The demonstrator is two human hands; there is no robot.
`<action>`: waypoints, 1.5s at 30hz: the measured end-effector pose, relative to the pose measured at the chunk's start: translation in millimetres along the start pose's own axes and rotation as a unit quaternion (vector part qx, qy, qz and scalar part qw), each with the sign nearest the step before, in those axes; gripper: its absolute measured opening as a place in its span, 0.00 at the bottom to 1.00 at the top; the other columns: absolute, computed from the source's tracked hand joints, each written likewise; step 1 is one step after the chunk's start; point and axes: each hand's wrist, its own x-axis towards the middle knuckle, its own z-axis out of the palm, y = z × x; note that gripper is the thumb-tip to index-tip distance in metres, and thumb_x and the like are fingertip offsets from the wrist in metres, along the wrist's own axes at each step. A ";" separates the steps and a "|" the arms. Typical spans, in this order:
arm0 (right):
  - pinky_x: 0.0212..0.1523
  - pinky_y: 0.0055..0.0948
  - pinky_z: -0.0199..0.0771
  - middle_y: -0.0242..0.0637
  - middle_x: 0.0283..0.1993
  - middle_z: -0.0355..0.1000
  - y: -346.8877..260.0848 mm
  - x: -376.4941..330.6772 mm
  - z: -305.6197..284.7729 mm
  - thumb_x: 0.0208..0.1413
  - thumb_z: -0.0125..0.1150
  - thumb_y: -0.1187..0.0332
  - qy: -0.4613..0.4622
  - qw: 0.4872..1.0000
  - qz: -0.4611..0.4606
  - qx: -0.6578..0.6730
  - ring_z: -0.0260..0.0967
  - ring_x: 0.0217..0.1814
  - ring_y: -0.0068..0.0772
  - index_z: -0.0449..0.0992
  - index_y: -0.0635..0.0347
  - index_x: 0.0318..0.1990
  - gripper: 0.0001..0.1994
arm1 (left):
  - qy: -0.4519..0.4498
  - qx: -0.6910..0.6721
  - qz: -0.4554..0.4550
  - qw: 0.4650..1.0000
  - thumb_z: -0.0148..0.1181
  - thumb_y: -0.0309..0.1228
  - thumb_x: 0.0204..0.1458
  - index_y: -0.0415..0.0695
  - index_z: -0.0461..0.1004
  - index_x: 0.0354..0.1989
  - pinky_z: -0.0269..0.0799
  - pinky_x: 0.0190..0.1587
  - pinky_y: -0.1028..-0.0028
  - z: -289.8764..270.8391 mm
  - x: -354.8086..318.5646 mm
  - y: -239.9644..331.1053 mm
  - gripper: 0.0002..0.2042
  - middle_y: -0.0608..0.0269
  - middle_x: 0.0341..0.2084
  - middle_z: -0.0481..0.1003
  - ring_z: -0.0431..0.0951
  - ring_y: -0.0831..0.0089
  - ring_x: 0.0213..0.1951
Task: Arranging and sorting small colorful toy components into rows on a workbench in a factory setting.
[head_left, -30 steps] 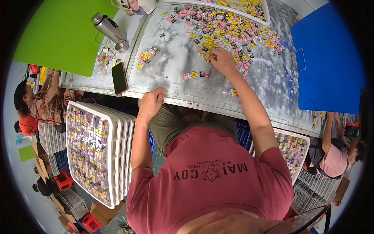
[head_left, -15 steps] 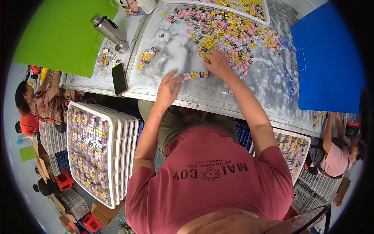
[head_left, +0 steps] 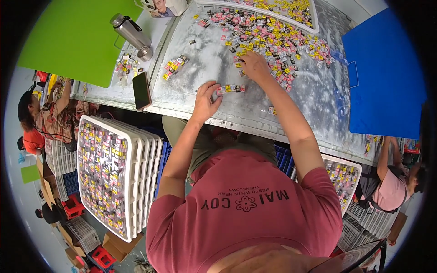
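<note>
Near the desk's point(head_left: 200, 63) front edge, the left hand point(head_left: 206, 102), half open and seemingly empty, meets the left end of a short row of coloured pieces point(head_left: 231, 88). The right hand point(head_left: 256, 68) curls over the loose pile point(head_left: 273, 36) stretching toward the far edge, its grip hidden. Apparently pieces are being lined up; the next move calls for a light pinch.

Left head-worn fisheye, facing down: red shirt point(head_left: 246, 177) close, left hand point(head_left: 207, 101), right hand point(head_left: 256, 68) and table point(head_left: 205, 57) farther off.
</note>
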 end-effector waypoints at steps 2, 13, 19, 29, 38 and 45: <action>0.47 0.47 0.76 0.40 0.39 0.77 5.4 7.4 7.9 0.54 0.65 0.68 -0.004 1.000 0.012 -0.010 0.76 0.45 0.47 0.82 0.58 0.38 0.07 | 0.000 0.002 0.003 1.000 0.71 0.24 0.44 0.42 0.79 0.51 0.67 0.64 0.59 0.3 1.5 1.5 0.22 0.53 0.56 0.74 0.71 0.52 0.59; 0.44 0.48 0.77 0.41 0.37 0.77 4.9 12.2 7.7 0.51 0.64 0.70 -0.024 0.999 0.048 -0.003 0.77 0.43 0.49 0.81 0.55 0.39 0.07 | 0.008 0.001 0.007 1.000 0.70 0.24 0.44 0.42 0.80 0.51 0.67 0.63 0.59 1.0 0.8 -1.4 0.21 0.53 0.55 0.75 0.72 0.51 0.59; 0.47 0.46 0.78 0.42 0.41 0.77 -1.0 12.0 3.2 0.51 0.63 0.70 -0.046 0.999 0.028 -0.002 0.77 0.45 0.48 0.83 0.53 0.44 0.12 | 0.009 0.006 0.007 1.000 0.70 0.24 0.44 0.42 0.80 0.51 0.67 0.63 0.59 2.3 0.1 -2.0 0.21 0.54 0.55 0.75 0.72 0.52 0.59; 0.54 0.46 0.75 0.41 0.43 0.80 0.2 18.4 6.6 0.50 0.64 0.70 -0.111 0.992 0.055 0.016 0.76 0.51 0.47 0.83 0.52 0.46 0.14 | 0.004 0.004 -0.002 1.000 0.69 0.26 0.46 0.44 0.80 0.52 0.66 0.64 0.60 4.0 0.0 -3.9 0.21 0.55 0.56 0.75 0.72 0.53 0.60; 0.47 0.45 0.76 0.44 0.41 0.76 -10.1 14.9 -18.8 0.50 0.62 0.71 -0.065 0.990 0.087 0.087 0.76 0.46 0.49 0.82 0.53 0.45 0.13 | 0.009 -0.007 -0.007 1.000 0.68 0.26 0.47 0.44 0.80 0.51 0.66 0.64 0.60 6.2 -0.6 -6.5 0.19 0.55 0.56 0.75 0.72 0.53 0.59; 0.45 0.42 0.75 0.48 0.40 0.73 -10.0 -25.5 -54.1 0.51 0.65 0.69 -0.130 0.960 0.171 0.177 0.75 0.44 0.51 0.83 0.60 0.44 0.12 | 0.012 -0.010 -0.004 1.000 0.70 0.25 0.45 0.42 0.81 0.48 0.68 0.63 0.61 2.5 2.5 -4.5 0.18 0.55 0.54 0.76 0.73 0.53 0.58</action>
